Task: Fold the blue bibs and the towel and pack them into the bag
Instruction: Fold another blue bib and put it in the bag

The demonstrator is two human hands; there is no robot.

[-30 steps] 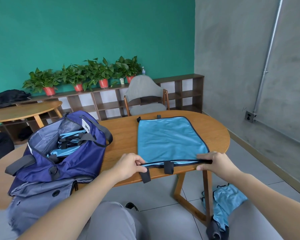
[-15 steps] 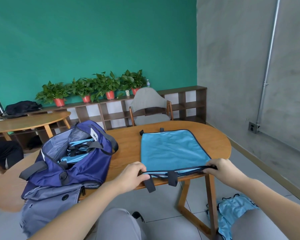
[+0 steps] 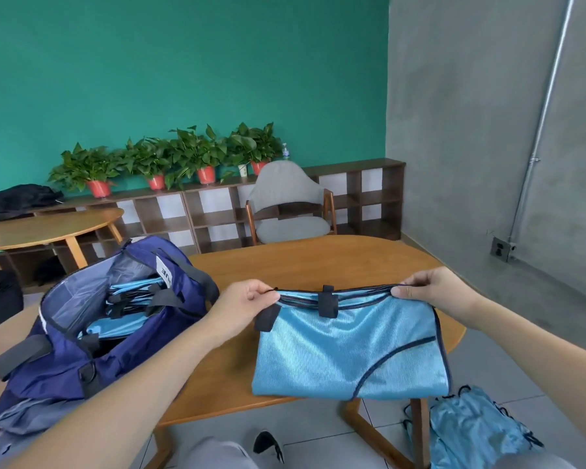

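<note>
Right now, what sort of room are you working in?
Probably an office lounge or meeting room: wooden tables, a grey chair, and a low cubby shelf lined with potted plants.

A light blue bib [image 3: 349, 353] with dark piping lies folded at the table's [image 3: 318, 262] near edge, its top edge and dark tabs raised. An open navy bag [image 3: 92, 333] sits at the table's left end, folded blue bibs [image 3: 129, 299] stacked inside. More blue fabric [image 3: 471, 431] lies below the near right corner.
</note>
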